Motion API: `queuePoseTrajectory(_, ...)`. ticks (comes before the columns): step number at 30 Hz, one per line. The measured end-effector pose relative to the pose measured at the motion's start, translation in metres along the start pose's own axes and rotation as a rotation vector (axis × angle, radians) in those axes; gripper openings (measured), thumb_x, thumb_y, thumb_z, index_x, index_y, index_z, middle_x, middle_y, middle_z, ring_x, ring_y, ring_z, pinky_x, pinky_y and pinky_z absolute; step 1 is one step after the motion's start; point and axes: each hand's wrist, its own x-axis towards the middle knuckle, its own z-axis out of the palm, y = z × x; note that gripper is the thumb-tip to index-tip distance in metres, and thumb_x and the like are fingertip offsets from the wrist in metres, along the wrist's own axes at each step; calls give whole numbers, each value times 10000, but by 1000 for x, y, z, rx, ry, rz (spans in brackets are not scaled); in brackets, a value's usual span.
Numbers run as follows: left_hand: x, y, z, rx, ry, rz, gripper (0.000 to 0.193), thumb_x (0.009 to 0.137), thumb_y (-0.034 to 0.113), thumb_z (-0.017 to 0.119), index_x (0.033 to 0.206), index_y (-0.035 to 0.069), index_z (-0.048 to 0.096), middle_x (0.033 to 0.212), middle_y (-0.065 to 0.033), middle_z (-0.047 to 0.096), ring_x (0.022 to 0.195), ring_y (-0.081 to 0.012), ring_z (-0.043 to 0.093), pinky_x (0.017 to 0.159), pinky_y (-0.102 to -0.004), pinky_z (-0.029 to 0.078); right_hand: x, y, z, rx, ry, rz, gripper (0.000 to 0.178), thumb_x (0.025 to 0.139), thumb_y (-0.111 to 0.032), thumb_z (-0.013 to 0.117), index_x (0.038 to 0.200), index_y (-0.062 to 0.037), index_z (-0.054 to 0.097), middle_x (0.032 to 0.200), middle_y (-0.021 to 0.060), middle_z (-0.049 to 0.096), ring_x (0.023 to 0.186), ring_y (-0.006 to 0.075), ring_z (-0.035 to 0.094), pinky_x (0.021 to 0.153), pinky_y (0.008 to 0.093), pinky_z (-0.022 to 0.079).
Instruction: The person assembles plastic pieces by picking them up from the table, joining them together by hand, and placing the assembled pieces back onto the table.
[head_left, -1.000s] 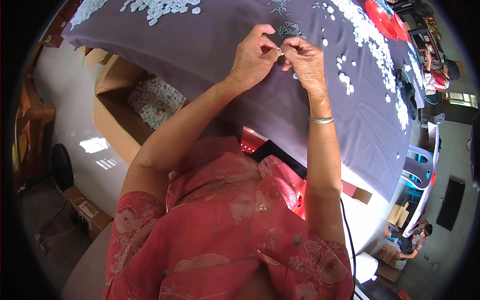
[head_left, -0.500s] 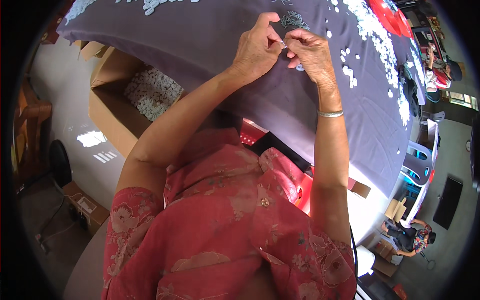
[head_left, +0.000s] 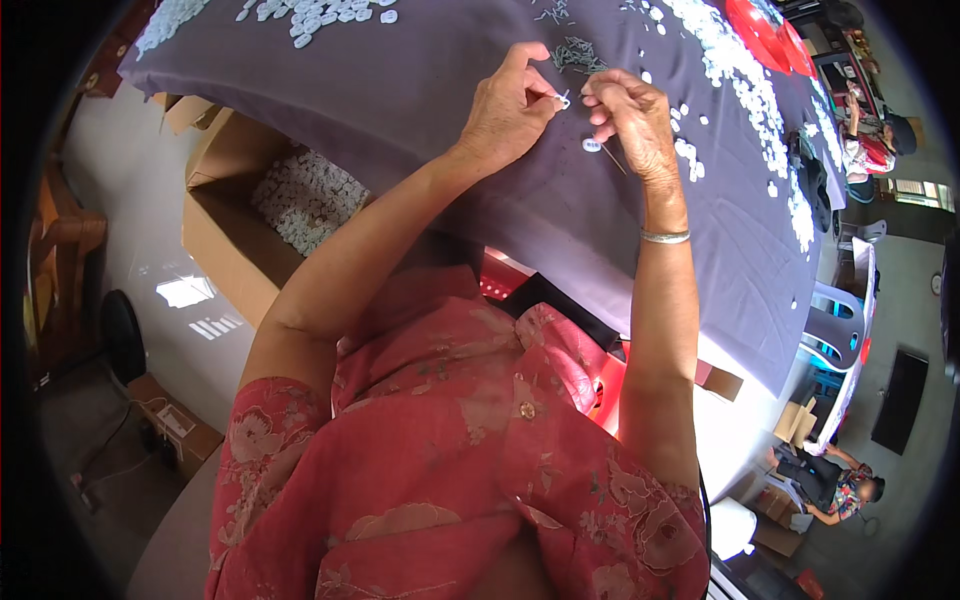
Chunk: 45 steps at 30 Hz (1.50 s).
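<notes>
Over the dark cloth, my left hand [head_left: 508, 108] is closed, thumb and forefinger pinching a small white plastic piece [head_left: 564, 101]. My right hand [head_left: 634, 122] is a short gap to its right, also closed. A thin needle-like rod [head_left: 615, 158] sticks out below its fingers, and a dark tip shows at its fingertips; I cannot tell whether both are one thing. Just under the right fingers a white oval piece [head_left: 592, 145] with dark marks lies on the cloth. Beyond the hands is a pile of small grey-green pins [head_left: 580, 54].
White oval pieces [head_left: 735, 70] spread along the table's right side, and more [head_left: 325, 14] lie at the far left. A red dish [head_left: 757, 35] stands far right. Below the table's left edge, an open cardboard box [head_left: 222, 215] holds many white pieces. Other people [head_left: 850, 490] are at right.
My right hand has drawn a little away from the left, opening a gap between the fingertips. The thin rod and the white oval piece beneath now show more fully.
</notes>
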Motion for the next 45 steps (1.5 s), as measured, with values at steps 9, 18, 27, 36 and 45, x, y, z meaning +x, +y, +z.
queuePoseTrajectory(9, 1, -2, -1, 2, -37, -12, 471, 798, 36, 645, 1219, 32, 435, 831, -60, 648, 755, -121, 612, 715, -264, 494, 1, 14, -19, -51, -100, -19, 178, 906, -173, 596, 947, -11, 659, 799, 12, 623, 651, 46, 534, 538, 189, 477)
queuePoseTrajectory(18, 0, -2, -1, -10, -43, 10, 477, 805, 40, 637, 1236, 50, 431, 824, -44, 643, 747, -114, 608, 698, -260, 487, 8, 8, 0, 30, -177, 58, 222, 902, -212, 621, 1020, -27, 652, 820, -8, 604, 662, 56, 538, 546, 189, 472)
queuePoseTrajectory(27, 0, -2, -1, -9, -45, 11, 474, 807, 47, 638, 1233, 52, 431, 813, -43, 639, 748, -123, 612, 699, -267, 487, 8, 9, 0, -24, -185, 15, 161, 884, -193, 652, 938, -43, 666, 774, -34, 597, 660, 42, 535, 583, 188, 466)
queuePoseTrajectory(36, 0, -2, -1, 38, -49, 0, 476, 814, 53, 637, 1236, 55, 417, 837, -68, 652, 759, -153, 631, 711, -289, 499, 4, 2, 6, -266, -159, -132, 104, 900, -112, 601, 929, -20, 641, 725, -27, 583, 613, 43, 523, 555, 207, 465)
queuePoseTrajectory(45, -1, -1, 0, 68, -45, -22, 483, 819, 45, 627, 1243, 47, 395, 863, -89, 666, 788, -192, 646, 736, -310, 504, 1, 3, 16, -541, -68, -503, 91, 888, -73, 543, 870, -1, 596, 619, 58, 571, 539, 110, 570, 514, 274, 469)
